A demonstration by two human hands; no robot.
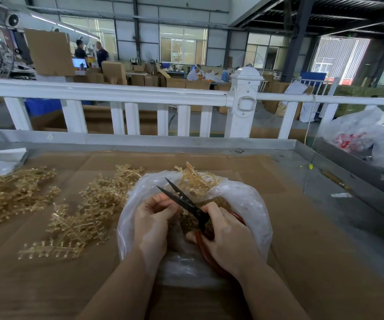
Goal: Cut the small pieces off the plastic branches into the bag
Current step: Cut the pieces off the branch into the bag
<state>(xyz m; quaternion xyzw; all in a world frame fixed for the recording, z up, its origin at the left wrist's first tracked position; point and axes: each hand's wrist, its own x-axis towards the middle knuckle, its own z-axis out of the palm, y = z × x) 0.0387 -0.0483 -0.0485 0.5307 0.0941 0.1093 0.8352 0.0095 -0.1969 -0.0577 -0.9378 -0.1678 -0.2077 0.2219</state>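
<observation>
both hands [154,218] over clear bag [244,199] of cut pieces [218,202]

Scene was evenly lit, moderately bright. Daylight entered through the far windows [183,47], which were washed out, and through a blown-out opening at upper right. Shadows on the cardboard-covered table [302,227] were soft and faint. Mild glare showed on the white railing [107,93] and on the clear plastic bag [253,204]. Wide-angle distortion bowed the railing and stretched the edges. Foreground was slightly soft; background detail was smeared.
</observation>
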